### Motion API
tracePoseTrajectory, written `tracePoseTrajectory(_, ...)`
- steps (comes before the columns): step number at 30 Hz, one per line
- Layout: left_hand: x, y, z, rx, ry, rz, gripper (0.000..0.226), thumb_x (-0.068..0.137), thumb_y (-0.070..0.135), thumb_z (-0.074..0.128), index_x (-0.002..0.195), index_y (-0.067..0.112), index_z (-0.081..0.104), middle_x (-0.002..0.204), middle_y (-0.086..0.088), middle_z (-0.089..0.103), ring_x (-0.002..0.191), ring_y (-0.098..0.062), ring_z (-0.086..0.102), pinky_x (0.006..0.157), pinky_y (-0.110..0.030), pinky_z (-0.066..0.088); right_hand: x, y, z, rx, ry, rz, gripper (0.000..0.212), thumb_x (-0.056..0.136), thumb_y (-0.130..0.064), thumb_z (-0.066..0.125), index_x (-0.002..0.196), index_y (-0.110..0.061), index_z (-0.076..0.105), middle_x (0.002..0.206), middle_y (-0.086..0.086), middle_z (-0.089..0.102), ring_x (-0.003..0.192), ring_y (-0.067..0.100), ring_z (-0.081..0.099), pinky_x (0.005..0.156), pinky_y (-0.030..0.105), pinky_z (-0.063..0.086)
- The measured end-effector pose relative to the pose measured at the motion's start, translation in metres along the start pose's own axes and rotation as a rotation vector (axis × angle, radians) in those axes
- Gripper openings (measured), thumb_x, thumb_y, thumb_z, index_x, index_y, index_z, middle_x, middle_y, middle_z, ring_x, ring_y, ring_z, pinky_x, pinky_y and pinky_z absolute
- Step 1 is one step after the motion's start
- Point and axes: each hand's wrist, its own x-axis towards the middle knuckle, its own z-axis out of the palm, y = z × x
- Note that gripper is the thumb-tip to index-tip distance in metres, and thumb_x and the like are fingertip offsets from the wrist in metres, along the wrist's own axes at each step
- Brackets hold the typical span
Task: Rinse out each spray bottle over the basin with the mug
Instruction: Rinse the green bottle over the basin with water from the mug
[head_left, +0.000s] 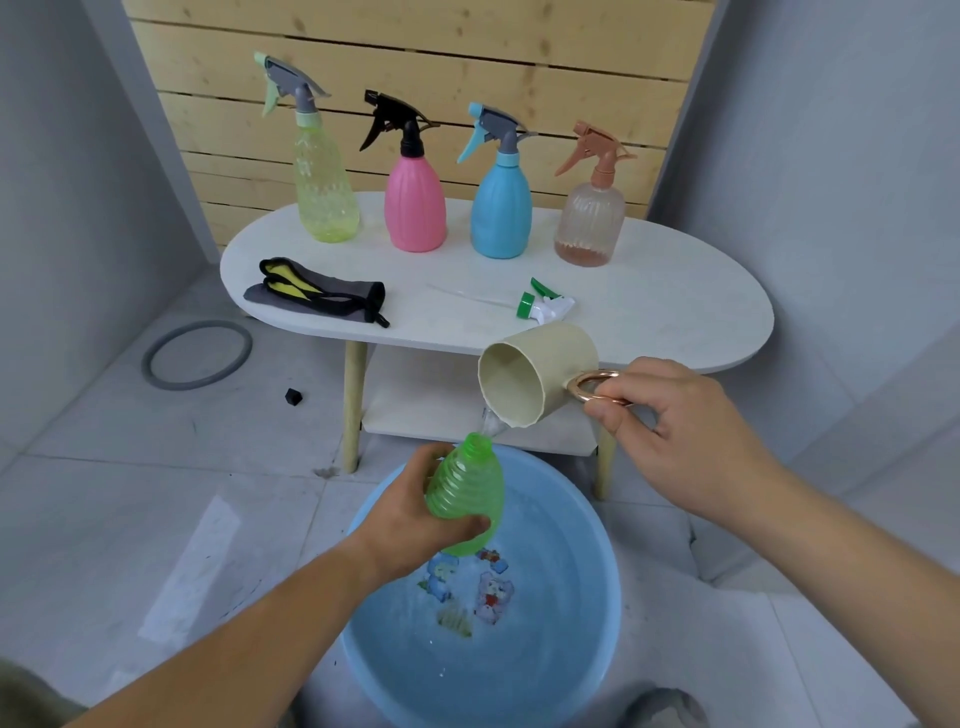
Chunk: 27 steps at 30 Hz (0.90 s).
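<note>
Over the basin (582, 597): left hand (415, 525) grips the uncapped bottle (467, 493), hiding its base; right hand (670, 426) pinches the tipped mug (540, 374) by its handle; water stream faint.

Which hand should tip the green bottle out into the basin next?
Left. The left hand grips the green bottle right above the basin; the right hand is busy holding the mug by its handle.

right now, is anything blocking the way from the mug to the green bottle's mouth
Nothing visible. The bottle is uncapped, the green spray head lying on the table. Its open mouth sits just under the tilted mug, over the basin, with only water between.
</note>
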Motion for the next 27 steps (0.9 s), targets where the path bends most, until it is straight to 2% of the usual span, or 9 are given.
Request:
tracePoseTrajectory(3, 0.0001, -0.0006, 0.0003, 0.003, -0.001, 0.001, 0.080, 0.059, 0.037, 0.090, 0.128, 0.038, 0.050, 0.116, 0.007, 0.064, 0.106, -0.008, 0.064, 0.089, -0.036, 0.060, -0.0001, -0.0001, 0.0004, -0.020, 0.011, -0.030, 0.035, 0.091, -0.045, 0.049, 0.085, -0.019, 0.072, 0.077, -0.016, 0.054, 0.078, 0.010, 0.050, 0.078, 0.005, 0.033)
tracePoseTrajectory(6, 0.0009, -0.0007, 0.0004, 0.010, -0.006, 0.003, 0.080, 0.061, 0.034, 0.091, 0.130, 0.036, 0.050, 0.118, 0.006, 0.063, 0.108, -0.010, 0.064, 0.090, -0.036, 0.060, -0.0004, 0.0002, 0.0006, -0.045, 0.023, -0.068, 0.035, 0.092, -0.043, 0.048, 0.084, -0.018, 0.071, 0.077, -0.010, 0.056, 0.077, 0.014, 0.049, 0.080, 0.004, 0.032)
tracePoseTrajectory(9, 0.0015, -0.0012, 0.0010, 0.011, -0.003, 0.001, 0.082, 0.058, 0.039, 0.090, 0.129, 0.036, 0.050, 0.117, 0.006, 0.063, 0.108, -0.010, 0.064, 0.090, -0.039, 0.061, -0.0005, -0.0002, 0.0010, -0.068, 0.042, -0.102, 0.033, 0.092, -0.040, 0.050, 0.085, -0.018, 0.072, 0.078, -0.007, 0.059, 0.077, 0.018, 0.051, 0.083, 0.006, 0.033)
tracePoseTrajectory(13, 0.0017, -0.0031, 0.0022, 0.022, -0.007, -0.004, 0.084, 0.052, 0.048, 0.088, 0.126, 0.040, 0.050, 0.117, 0.006, 0.063, 0.108, -0.012, 0.064, 0.089, -0.040, 0.061, -0.0002, 0.0002, 0.0028, -0.097, 0.061, -0.135, 0.032, 0.092, -0.039, 0.051, 0.085, -0.016, 0.073, 0.080, -0.004, 0.060, 0.079, 0.015, 0.047, 0.085, 0.004, 0.030)
tracePoseTrajectory(20, 0.0011, -0.0026, 0.0021, 0.026, -0.006, -0.010, 0.082, 0.052, 0.048, 0.088, 0.124, 0.041, 0.050, 0.117, 0.006, 0.063, 0.108, -0.011, 0.064, 0.089, -0.038, 0.060, 0.0003, 0.0024, 0.0066, -0.149, 0.079, -0.233, 0.030, 0.094, -0.034, 0.053, 0.084, -0.013, 0.072, 0.079, 0.000, 0.057, 0.080, 0.020, 0.048, 0.082, 0.013, 0.030)
tracePoseTrajectory(27, 0.0011, -0.0025, 0.0028, 0.039, -0.001, -0.005, 0.083, 0.051, 0.051, 0.087, 0.124, 0.040, 0.050, 0.116, 0.006, 0.063, 0.108, -0.012, 0.064, 0.089, -0.039, 0.060, 0.0012, 0.0011, 0.0077, -0.238, 0.056, -0.388, 0.026, 0.096, -0.026, 0.054, 0.087, -0.009, 0.073, 0.082, 0.001, 0.057, 0.086, 0.027, 0.052, 0.089, 0.024, 0.037)
